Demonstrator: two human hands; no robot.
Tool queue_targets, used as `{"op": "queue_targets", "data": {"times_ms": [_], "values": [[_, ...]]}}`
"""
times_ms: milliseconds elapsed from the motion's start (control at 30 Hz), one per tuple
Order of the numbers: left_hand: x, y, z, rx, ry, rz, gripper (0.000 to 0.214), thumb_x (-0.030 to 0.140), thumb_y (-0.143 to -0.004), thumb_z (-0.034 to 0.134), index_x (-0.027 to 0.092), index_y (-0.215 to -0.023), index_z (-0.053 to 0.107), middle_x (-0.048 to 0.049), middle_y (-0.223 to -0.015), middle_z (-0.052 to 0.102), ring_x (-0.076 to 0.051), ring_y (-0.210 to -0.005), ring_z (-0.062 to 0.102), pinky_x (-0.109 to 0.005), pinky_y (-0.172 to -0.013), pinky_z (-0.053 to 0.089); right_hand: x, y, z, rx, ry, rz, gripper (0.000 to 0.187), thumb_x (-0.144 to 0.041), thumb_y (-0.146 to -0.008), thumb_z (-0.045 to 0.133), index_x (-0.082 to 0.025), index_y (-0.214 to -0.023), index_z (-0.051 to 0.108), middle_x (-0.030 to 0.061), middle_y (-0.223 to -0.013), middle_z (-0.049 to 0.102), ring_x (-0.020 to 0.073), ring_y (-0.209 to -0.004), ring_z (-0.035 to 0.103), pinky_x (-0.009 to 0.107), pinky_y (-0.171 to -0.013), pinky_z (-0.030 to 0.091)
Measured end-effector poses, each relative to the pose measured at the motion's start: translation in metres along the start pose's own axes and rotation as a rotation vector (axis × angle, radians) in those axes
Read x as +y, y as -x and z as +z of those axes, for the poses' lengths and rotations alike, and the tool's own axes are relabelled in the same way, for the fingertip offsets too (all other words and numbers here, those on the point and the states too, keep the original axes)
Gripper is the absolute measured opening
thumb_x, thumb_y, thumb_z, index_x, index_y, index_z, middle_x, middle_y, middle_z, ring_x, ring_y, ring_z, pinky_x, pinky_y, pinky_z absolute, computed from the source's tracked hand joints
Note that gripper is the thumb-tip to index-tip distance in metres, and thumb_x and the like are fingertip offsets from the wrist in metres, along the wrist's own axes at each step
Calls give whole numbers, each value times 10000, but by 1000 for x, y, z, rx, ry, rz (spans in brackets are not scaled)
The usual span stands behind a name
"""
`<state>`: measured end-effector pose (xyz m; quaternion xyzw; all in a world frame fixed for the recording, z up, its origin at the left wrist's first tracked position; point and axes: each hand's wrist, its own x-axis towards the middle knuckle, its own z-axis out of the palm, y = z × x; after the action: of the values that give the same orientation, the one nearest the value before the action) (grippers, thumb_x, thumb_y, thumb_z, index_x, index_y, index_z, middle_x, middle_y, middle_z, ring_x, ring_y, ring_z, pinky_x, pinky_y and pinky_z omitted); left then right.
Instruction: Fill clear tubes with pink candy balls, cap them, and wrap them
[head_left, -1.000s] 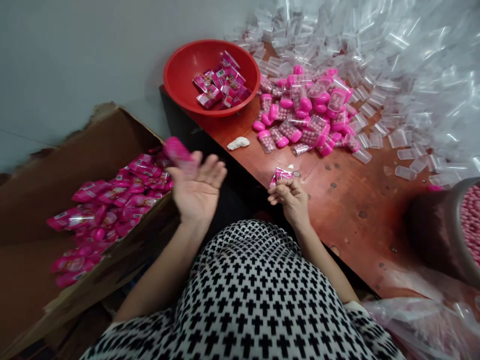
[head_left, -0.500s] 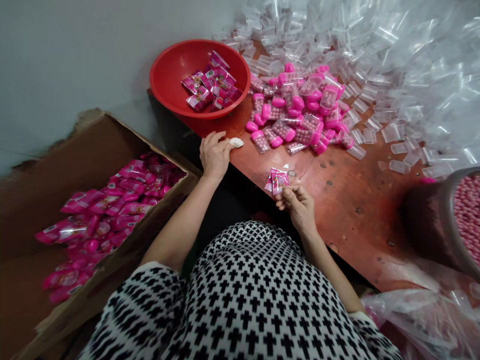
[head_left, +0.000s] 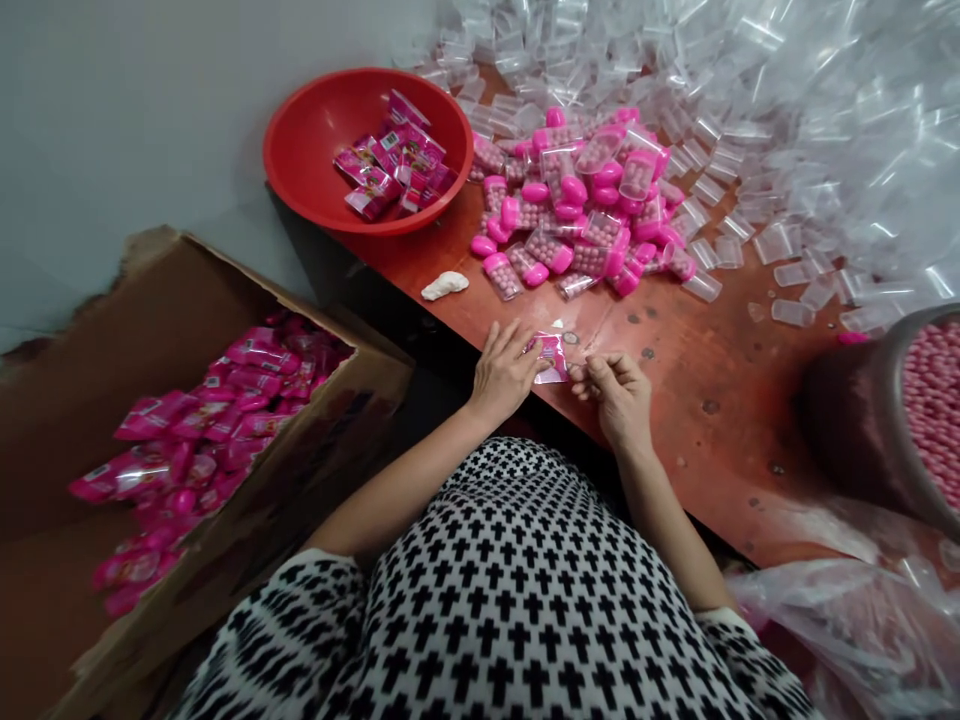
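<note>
Near the table's front edge lies a small flat pink printed packet (head_left: 553, 358). My left hand (head_left: 504, 372) rests at its left side, fingers stretched out and fingertips touching it. At the packet's right edge is my right hand (head_left: 619, 398), its thumb and fingers pinched together; what is between them, if anything, is hidden. A crumpled white lump (head_left: 445, 286) sits on the table, up and left of my left hand. Beyond the packet is a pile of clear tubs with pink lids (head_left: 592, 225), filled with small pink balls.
A red bowl (head_left: 281, 165) with several pink packets stands at the table's back left. Loose clear cups (head_left: 780, 150) cover the back right. A dark bucket of pink balls (head_left: 847, 400) and a plastic bag (head_left: 847, 610) are at right. A cardboard box (head_left: 52, 420) of pink packs stands left.
My left hand has left the white lump and moved right to the packet, its fingers now on it. My right hand has shifted slightly right. The whole view has shifted a little.
</note>
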<state>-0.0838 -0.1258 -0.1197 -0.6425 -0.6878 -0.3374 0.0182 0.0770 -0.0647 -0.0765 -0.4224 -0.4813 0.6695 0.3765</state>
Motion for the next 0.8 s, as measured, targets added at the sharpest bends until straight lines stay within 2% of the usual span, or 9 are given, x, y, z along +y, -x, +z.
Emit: {"op": "queue_targets", "data": {"times_ms": [133,233,300,367,433,533,667,733,800], "values": [[-7,-1,5,81,64,22,208,298,-925,593,174,-1013,734,-109,-1239,691,-300,-1260,578,-573,-1126,386,3,-1,4,17,54,-23,279,-447,-783,732,-200,-816,609,-27,-664,689,97,-533,629,209,-512,509],[-4,-2,3,149,146,44,219,275,-940,571,180,-1055,731,-116,-1260,679,-272,-1283,562,-540,-1128,398,2,-7,10,63,117,-133,278,-419,-773,744,-207,-907,625,5,-859,721,107,-687,661,231,-620,537],[1,-2,-3,166,197,55,236,272,-948,558,194,-1099,722,-109,-1285,666,-261,-1307,542,-522,-1133,398,0,-12,16,44,104,-155,349,-385,-728,786,-223,-986,616,7,-947,713,113,-764,660,238,-669,540],[7,-3,-12,158,256,31,256,305,-951,555,209,-1129,712,-98,-1291,664,-259,-1305,544,-509,-1127,409,-3,-16,21,-14,61,-113,410,-364,-693,811,-231,-1020,601,-18,-865,699,117,-742,650,242,-666,535],[12,-4,-23,136,362,-77,327,385,-923,596,207,-1181,689,-105,-1275,672,-262,-1251,590,-473,-1088,458,-7,-18,26,-44,30,-72,417,-367,-692,808,-232,-1023,593,-49,-739,662,112,-662,625,239,-632,524],[16,-4,-38,52,631,-378,448,491,-854,656,180,-1174,693,-97,-1130,732,-255,-1039,698,-384,-936,560,-12,-18,30,-43,32,-70,425,-378,-683,811,-231,-1016,590,-64,-691,637,97,-595,584,219,-574,491],[14,-7,-44,-149,984,-692,382,533,-749,724,153,-767,760,-13,-731,717,-206,-737,700,-327,-770,594,-12,-24,29,-183,111,-42,405,-416,-687,803,-225,-990,613,-69,-660,621,92,-564,562,218,-556,466],[11,-9,-43,-158,1133,-804,371,514,-665,788,145,-673,746,-1,-657,684,-175,-660,672,-319,-741,597,-14,-37,28,-224,249,-82,322,-439,-750,749,-223,-962,640,-42,-698,645,118,-609,593,254,-606,491],[8,-9,-43,-131,1201,-896,339,465,-601,836,141,-662,754,-8,-650,687,-153,-635,656,-302,-724,597,-18,-55,31,-168,511,-224,231,-402,-832,680,-220,-973,666,19,-848,698,174,-765,650,325,-743,526]]}}
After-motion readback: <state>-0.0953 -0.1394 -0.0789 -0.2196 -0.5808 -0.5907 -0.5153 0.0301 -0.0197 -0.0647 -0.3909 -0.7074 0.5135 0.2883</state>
